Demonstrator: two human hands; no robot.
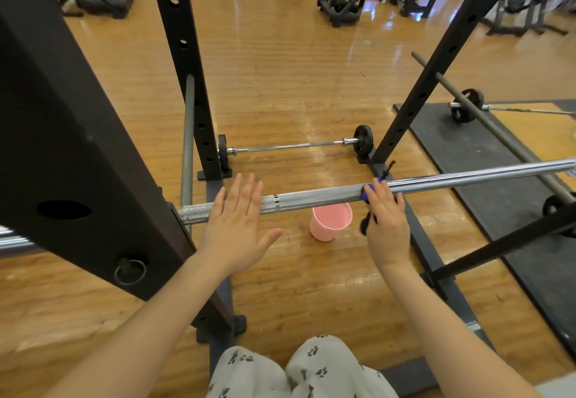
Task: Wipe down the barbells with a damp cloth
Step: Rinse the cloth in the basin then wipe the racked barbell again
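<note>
Barbell, long knurled steel (318, 195), is lying racked; right hand (388, 220) is gripping a largely hidden, seemingly blue cloth (367, 193) against it, left hand (238, 226) is hovering flat, pink plastic bucket (330, 221) is sitting below.

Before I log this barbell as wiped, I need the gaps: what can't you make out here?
Head view only:
- Blue cloth: mostly covered by the right hand; dampness unreadable.
- Racked chrome barbell: left part hidden behind the black rack upright, right end cut off by the frame edge.
- Pink plastic bucket: contents unclear, rim partly behind the bar.
- Left hand: contact with the bar unclear.
</note>
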